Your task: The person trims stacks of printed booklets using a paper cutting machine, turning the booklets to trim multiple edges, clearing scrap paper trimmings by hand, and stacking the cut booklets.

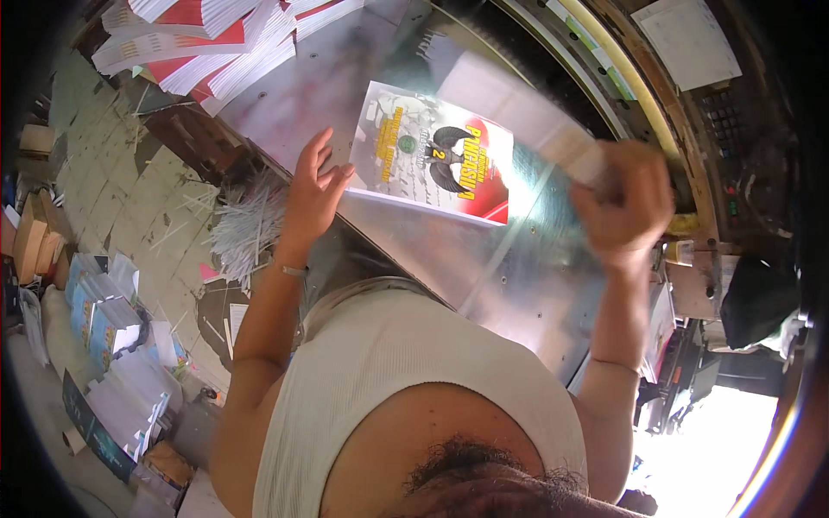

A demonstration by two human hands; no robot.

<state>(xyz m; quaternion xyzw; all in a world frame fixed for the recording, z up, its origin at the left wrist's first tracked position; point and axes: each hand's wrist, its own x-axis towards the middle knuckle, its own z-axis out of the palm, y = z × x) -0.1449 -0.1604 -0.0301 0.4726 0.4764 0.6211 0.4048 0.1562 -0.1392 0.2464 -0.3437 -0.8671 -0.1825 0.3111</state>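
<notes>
Glare on metal table (535, 268), blurred right hand (629, 205)

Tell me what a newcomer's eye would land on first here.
Probably the red and grey book, brightly lit on the metal table, with the left grip at its left edge. Next, the blurred pale block in the right grip, at the book's upper right. Then the stacked books at upper left and paper strips heaped below them.

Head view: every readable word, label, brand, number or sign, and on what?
Wording not copied here, only located:
Red-and-white book: large yellow lettering and a numeral on a winged emblem, legible; smaller lines too small.
Pale block in right hand: motion-blurred, unreadable.
Paper sheet, upper right: nothing legible.
Stacked books, upper left: print too small.
</notes>
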